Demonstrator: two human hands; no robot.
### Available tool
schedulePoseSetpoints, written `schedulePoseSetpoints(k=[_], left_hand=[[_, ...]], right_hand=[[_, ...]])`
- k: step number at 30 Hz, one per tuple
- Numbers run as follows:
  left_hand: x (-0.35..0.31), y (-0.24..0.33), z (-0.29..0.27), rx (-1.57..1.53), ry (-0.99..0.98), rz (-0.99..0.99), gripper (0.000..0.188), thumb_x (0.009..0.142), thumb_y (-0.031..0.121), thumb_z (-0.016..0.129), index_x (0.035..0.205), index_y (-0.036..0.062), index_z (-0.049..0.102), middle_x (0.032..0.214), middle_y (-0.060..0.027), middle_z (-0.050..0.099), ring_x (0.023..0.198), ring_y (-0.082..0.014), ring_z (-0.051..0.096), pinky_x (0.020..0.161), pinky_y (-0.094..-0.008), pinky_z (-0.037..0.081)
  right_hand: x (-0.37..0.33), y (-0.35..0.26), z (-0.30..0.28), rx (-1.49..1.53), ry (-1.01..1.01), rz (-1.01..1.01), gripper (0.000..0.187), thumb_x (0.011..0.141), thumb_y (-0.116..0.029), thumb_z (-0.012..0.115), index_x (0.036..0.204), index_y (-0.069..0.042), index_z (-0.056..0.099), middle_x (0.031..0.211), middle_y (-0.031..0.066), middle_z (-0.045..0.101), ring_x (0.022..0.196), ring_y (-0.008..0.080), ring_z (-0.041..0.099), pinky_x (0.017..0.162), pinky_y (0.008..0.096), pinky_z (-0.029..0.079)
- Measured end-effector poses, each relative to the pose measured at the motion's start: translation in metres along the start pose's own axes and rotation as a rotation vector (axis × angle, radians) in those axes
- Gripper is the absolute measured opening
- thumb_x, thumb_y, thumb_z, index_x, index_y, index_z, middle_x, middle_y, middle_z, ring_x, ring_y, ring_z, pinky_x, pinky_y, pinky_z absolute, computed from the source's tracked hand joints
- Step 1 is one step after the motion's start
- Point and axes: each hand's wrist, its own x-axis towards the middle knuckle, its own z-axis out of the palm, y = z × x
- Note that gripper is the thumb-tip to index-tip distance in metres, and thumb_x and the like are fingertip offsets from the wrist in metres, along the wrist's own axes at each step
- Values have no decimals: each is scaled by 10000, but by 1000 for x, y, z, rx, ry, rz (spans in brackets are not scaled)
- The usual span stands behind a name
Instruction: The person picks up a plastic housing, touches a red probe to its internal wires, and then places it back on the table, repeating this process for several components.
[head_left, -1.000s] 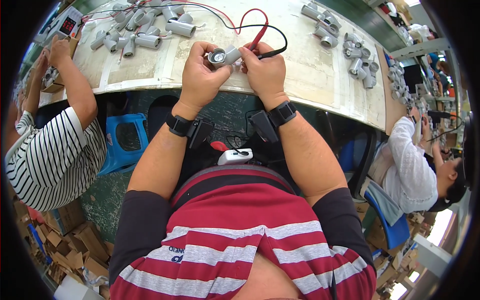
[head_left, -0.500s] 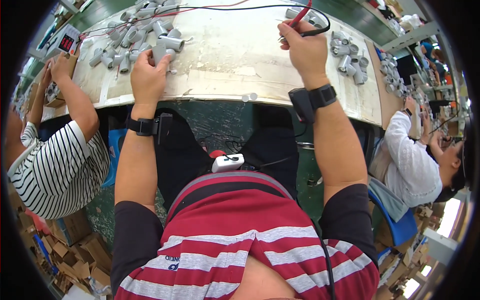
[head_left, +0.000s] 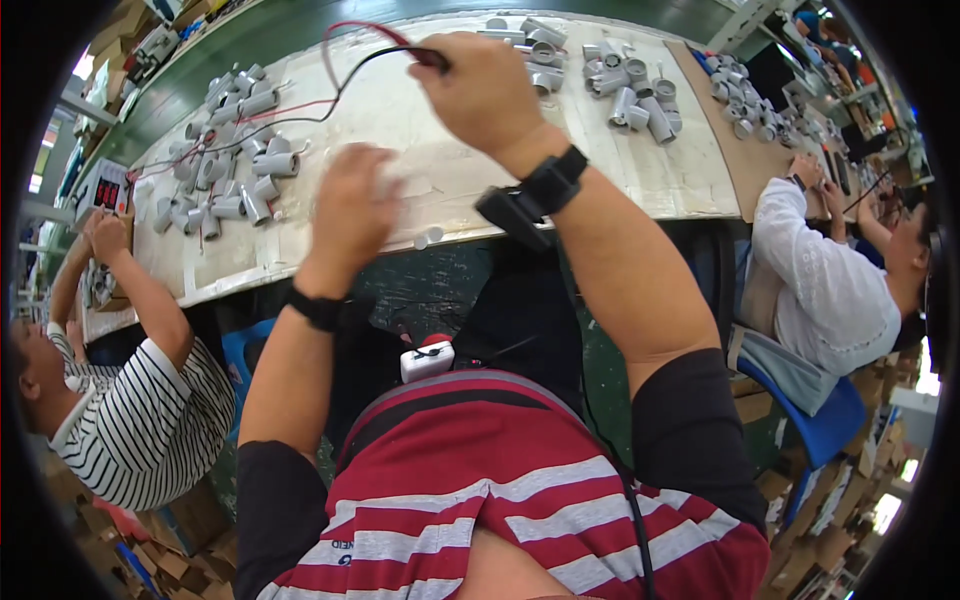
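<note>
My right hand [head_left: 490, 95] is raised over the middle of the table, its fingers closed round a pair of red and black test probes [head_left: 430, 58]. Their tips are hidden by the hand. Thin red and black leads run from them leftward across the table. Below and to the left, near the table's front edge, my left hand [head_left: 350, 212] is smeared by motion. A pale, blurred patch shows at its fingers, but I cannot tell whether it holds anything. Left of it lies a loose heap of grey cylindrical parts [head_left: 283, 164], some with wires.
More grey cylinders [head_left: 660, 122] lie in groups at the far right of the table [head_left: 480, 190]. A small pale piece [head_left: 428, 238] sits at the front edge. A box with a red display [head_left: 104, 188] stands at left. Co-workers sit on both sides.
My right hand has swung left with the probes, from the right-hand parts to mid-table. My left hand has left the heap where it held a grey cylinder. The whole view has shifted.
</note>
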Motion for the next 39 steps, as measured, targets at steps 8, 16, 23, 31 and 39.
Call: schedulePoseSetpoints(k=[8, 16, 23, 31, 39], left_hand=[[109, 54, 150, -102, -190, 184, 634, 1029, 431, 575, 1539, 74, 456, 1592, -162, 449, 1410, -363, 486, 1155, -436, 404], [131, 92, 142, 50, -241, 47, 620, 989, 511, 617, 1443, 92, 574, 1435, -185, 594, 1296, -320, 581, 1126, -433, 407], [105, 89, 88, -114, -427, -87, 477, 937, 440, 729, 1234, 70, 681, 1033, -123, 725, 970, -277, 686, 899, -412, 517], [73, 31, 43, -440, -659, -526, 334, 962, 277, 734, 1091, -2, 605, 900, -62, 674, 713, -181, 663, 661, -334, 547], [5, -27, 5, -1132, -71, -938, 378, 965, 167, 680, 1260, -1, 514, 1024, -130, 687, 813, -190, 701, 656, -337, 582]], right_hand=[[23, -29, 3, -52, 97, -92, 88, 833, -124, 646, 815, -78, 718, 791, 145, 687, 734, 352, 695, 655, 456, 564], [8, -9, -21, -85, 101, 7, 97, 861, -168, 735, 911, -85, 737, 819, 121, 681, 752, 351, 679, 671, 441, 548], [-1, -12, -11, -44, 112, 84, 129, 865, -199, 754, 919, -82, 748, 819, 131, 705, 772, 356, 692, 668, 431, 554], [-23, 11, -12, 24, 103, 262, 196, 841, -237, 766, 925, -60, 763, 774, 136, 732, 706, 322, 712, 689, 399, 578], [-76, -11, 24, 659, -62, 854, 208, 922, -172, 768, 976, 27, 743, 795, 53, 711, 672, 108, 672, 576, 249, 564]])
